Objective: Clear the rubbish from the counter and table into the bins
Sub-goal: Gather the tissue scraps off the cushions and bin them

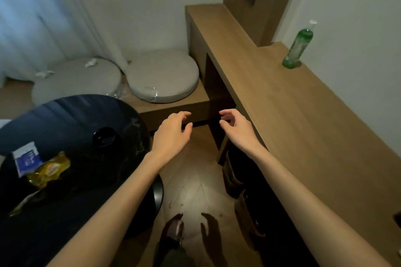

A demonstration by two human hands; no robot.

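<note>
Both hands are shown held out over the floor, holding nothing. The left hand [171, 132] and the right hand [236, 129] are set side by side, apart, with the fingers [184, 114] loosely curled and spread.

The rubbish lies well to the left of the left fingers and nearer the body, on the round table [76, 114]. A blue-and-white packet [27, 160] is touched or overlapped by a crumpled yellow wrapper [51, 169], and a clear wrapper [23, 203] lies nearer still. A black ashtray [104, 136] stands between these and the left fingers.

All three pieces are judged light, thin and soft. The film is likely slippery and flat against the glossy top, so a pinch at a raised crease or a free edge is advised, not a press from above. The yellow wrapper offers the most bulk to close on.

Beyond and to the right of the right fingers, a green bottle [298, 47] stands upright on the long table [303, 114]. It is judged rigid and smooth, and is best gripped round the body. Whether it is rubbish cannot be told.

What appear to be two bins [231, 175] stand below the right forearm, under the long table. Crumpled tissues [91, 62] lie on a cushion [76, 75] far beyond the left fingers.
</note>
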